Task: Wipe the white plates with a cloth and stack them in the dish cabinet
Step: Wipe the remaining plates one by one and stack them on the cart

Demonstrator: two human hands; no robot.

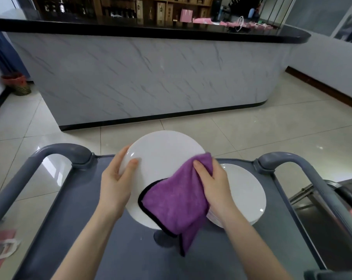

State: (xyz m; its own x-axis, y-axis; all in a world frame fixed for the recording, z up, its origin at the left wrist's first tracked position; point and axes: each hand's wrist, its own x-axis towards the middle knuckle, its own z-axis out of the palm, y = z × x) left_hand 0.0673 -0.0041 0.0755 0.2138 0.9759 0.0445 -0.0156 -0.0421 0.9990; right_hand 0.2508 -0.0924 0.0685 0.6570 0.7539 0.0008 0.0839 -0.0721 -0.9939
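A white plate is held tilted up over the grey cart, gripped at its left rim by the left hand, thumb laid on the face and fingers curled behind. The purple cloth is pinched against the plate's lower right side by the right hand, thumb on top. More white plates are stacked flat on the cart just to the right.
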